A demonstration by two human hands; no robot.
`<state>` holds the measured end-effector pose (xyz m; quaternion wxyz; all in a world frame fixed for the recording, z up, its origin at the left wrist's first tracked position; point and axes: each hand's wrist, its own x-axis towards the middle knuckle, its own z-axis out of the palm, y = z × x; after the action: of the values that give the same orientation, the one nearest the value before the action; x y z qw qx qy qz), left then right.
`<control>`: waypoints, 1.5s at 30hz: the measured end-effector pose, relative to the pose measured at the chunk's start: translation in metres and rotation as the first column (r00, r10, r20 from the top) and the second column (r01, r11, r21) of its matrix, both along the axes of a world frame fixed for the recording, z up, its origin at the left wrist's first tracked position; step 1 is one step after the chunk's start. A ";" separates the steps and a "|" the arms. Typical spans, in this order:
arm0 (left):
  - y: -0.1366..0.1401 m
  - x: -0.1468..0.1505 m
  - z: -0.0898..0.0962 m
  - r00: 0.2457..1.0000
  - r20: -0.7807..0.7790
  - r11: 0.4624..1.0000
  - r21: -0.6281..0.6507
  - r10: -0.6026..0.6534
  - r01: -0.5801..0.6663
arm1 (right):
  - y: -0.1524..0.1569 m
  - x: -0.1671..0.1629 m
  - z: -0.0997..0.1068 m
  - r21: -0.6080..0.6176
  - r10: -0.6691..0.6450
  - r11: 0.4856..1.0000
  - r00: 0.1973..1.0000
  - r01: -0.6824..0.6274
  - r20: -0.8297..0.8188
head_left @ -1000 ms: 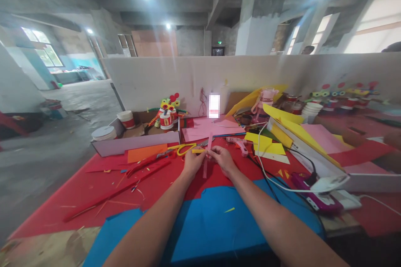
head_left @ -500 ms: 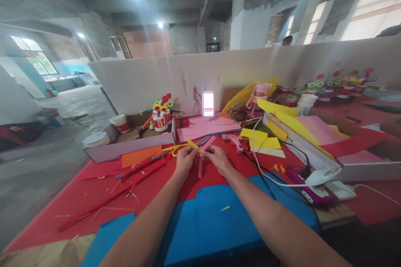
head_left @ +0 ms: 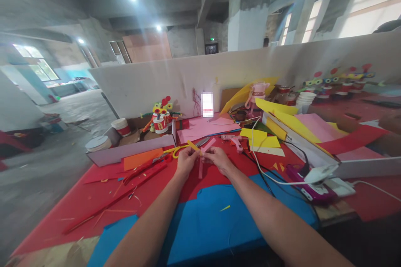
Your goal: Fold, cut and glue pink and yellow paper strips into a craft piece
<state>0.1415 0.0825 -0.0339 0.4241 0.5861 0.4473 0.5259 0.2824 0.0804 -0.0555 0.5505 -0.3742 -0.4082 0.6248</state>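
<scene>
Over the middle of the red-covered table, my left hand [head_left: 187, 160] and my right hand [head_left: 218, 159] meet fingertip to fingertip. My left fingers pinch a narrow yellow paper strip [head_left: 193, 145]. A pink paper strip [head_left: 209, 144] is pinched in my right fingers, and a length of pink hangs or lies below them. The strips come together at the fingertips, which hide the joint. Just behind my left hand are yellow-handled scissors [head_left: 177, 152]. A pink glue gun [head_left: 237, 143] lies beyond my right hand.
Blue sheets [head_left: 216, 221] cover the near edge. At the back left, a box [head_left: 131, 149] holds cups and a paper-cup figure [head_left: 161, 119]. Yellow sheets [head_left: 260, 138], a white cable [head_left: 260, 167] and a purple power strip [head_left: 308, 183] lie to the right.
The hands keep nearly the same pose and still pinch the strips. The yellow strip's visible end has shifted slightly, and the camera view has moved a little.
</scene>
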 end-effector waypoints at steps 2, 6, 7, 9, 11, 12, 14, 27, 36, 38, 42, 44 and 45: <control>-0.001 0.001 0.001 0.997 0.059 0.999 -0.014 -0.050 0.051 | 0.000 -0.001 0.001 -0.013 -0.014 1.000 1.000 0.013 -0.022; -0.003 0.003 0.002 0.981 0.169 0.994 -0.027 -0.096 0.102 | 0.003 -0.005 -0.002 0.004 -0.091 0.996 0.990 0.092 -0.105; -0.004 0.004 0.002 0.981 0.162 0.994 -0.033 -0.102 0.108 | 0.003 -0.005 -0.003 0.014 -0.105 0.994 0.987 0.107 -0.124; -0.004 0.004 0.000 0.984 0.131 0.991 -0.048 -0.121 0.128 | 0.004 -0.006 -0.006 0.029 -0.123 0.991 0.982 0.128 -0.146; -0.004 0.004 -0.001 0.984 0.111 0.989 -0.048 -0.136 0.142 | 0.005 -0.006 -0.007 0.034 -0.128 0.990 0.981 0.134 -0.147; -0.004 0.004 -0.001 0.984 0.109 0.989 -0.041 -0.139 0.144 | 0.005 -0.006 -0.007 0.033 -0.124 0.991 0.982 0.130 -0.144; -0.004 0.003 -0.001 0.984 0.110 0.989 -0.032 -0.143 0.147 | 0.004 -0.005 -0.007 0.028 -0.093 0.995 0.986 0.097 -0.139; -0.007 0.005 0.004 0.971 0.154 0.978 -0.075 -0.183 0.197 | 0.002 -0.001 -0.001 0.137 -0.146 0.980 0.989 0.144 0.002; -0.005 0.004 0.002 0.985 0.119 0.989 -0.063 -0.123 0.131 | 0.005 -0.003 -0.004 0.143 -0.194 0.973 0.977 0.181 0.084; -0.005 0.004 0.003 0.990 0.100 0.992 -0.060 -0.104 0.110 | 0.005 -0.003 -0.005 0.155 -0.190 0.973 0.975 0.172 0.112; -0.004 0.004 0.003 0.992 0.087 0.993 -0.070 -0.086 0.092 | 0.007 -0.001 -0.006 0.196 -0.195 0.967 0.967 0.162 0.164; -0.004 0.004 0.003 0.992 0.097 0.993 -0.074 -0.080 0.087 | 0.007 0.000 -0.006 0.223 -0.215 0.959 0.963 0.176 0.164; -0.004 0.004 0.003 0.991 0.107 0.994 -0.073 -0.079 0.087 | 0.008 0.000 -0.006 0.228 -0.210 0.958 0.966 0.173 0.151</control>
<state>0.1455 0.0780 -0.0314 0.4908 0.5592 0.4201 0.5197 0.2823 0.0881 -0.0611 0.6080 -0.4040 -0.4806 0.4860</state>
